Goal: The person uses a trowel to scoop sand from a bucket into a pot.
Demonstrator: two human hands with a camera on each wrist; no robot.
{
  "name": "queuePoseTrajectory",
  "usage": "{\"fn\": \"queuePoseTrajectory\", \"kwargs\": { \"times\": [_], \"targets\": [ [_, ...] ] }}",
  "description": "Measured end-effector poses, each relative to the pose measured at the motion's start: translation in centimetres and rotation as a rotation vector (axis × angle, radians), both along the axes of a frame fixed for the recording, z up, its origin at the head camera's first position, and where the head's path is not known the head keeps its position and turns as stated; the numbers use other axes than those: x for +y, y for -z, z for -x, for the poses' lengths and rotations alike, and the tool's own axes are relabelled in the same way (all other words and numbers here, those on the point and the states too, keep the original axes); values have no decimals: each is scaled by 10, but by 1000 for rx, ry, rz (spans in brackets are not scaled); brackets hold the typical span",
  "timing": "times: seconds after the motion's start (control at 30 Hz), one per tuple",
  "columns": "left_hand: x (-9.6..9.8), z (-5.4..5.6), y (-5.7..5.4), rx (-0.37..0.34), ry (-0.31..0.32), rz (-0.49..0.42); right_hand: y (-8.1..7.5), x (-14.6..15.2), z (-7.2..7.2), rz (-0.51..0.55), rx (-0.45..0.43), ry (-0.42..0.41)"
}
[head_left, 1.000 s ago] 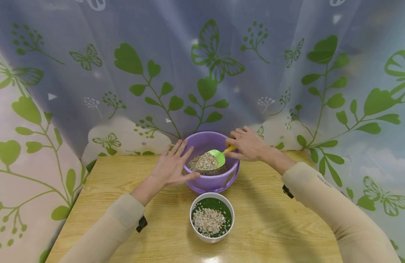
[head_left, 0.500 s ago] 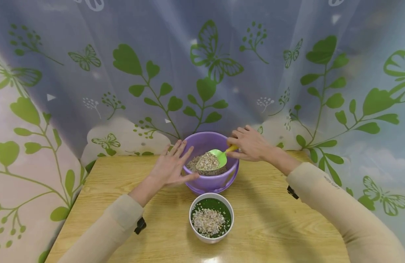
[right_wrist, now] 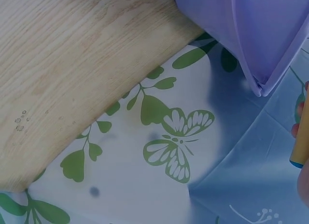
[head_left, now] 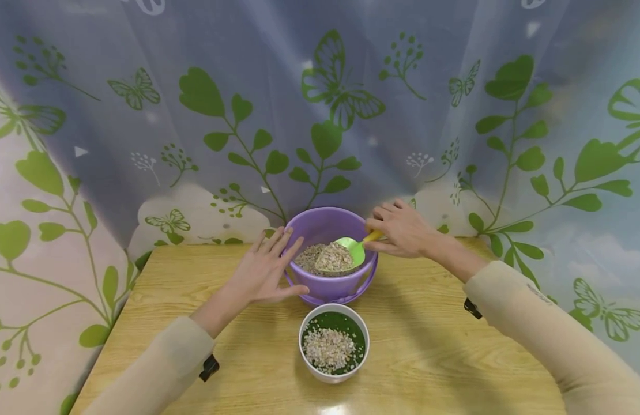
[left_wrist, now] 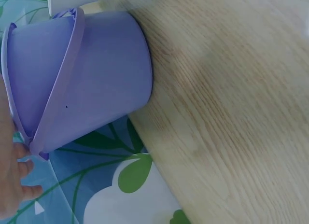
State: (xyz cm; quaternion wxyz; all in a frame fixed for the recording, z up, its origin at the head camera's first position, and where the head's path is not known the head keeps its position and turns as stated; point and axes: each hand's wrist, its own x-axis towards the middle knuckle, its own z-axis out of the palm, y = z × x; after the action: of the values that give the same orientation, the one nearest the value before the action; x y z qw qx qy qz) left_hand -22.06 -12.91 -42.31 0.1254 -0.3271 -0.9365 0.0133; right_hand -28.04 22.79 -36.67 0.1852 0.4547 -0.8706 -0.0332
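A purple bucket (head_left: 327,285) with its handle hanging down at the front holds a pile of pale oat-like flakes (head_left: 307,257). My right hand (head_left: 400,231) grips the yellow handle of a lime-green toy shovel (head_left: 357,251), its blade heaped with flakes inside the bucket. In the right wrist view the handle's end (right_wrist: 301,139) juts out at the right edge. My left hand (head_left: 262,270), fingers straight and spread, rests against the bucket's left rim. In front of the bucket stands a white bowl (head_left: 334,378), green inside, with a mound of flakes (head_left: 328,349) in it.
The wooden table (head_left: 429,323) ends just behind the bucket. A blue and white curtain (head_left: 403,144) printed with green leaves and butterflies hangs right behind it. A few small drops (right_wrist: 20,121) lie on the tabletop in the right wrist view.
My right hand has drawn the loaded shovel slightly to the right within the bucket. My left hand has slid a little to the left along the rim. The bowl stays put.
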Motion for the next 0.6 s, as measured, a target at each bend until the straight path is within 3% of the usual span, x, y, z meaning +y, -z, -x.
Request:
{"fn": "queuePoseTrajectory", "kwargs": {
  "times": [0.2,0.6],
  "targets": [
    [-5,-8,1,0,3,1,-5,3,-9,-16,26,-23],
    [-11,-31,2,72,24,43,-10,8,-32,-10,59,-55]
  ]
}}
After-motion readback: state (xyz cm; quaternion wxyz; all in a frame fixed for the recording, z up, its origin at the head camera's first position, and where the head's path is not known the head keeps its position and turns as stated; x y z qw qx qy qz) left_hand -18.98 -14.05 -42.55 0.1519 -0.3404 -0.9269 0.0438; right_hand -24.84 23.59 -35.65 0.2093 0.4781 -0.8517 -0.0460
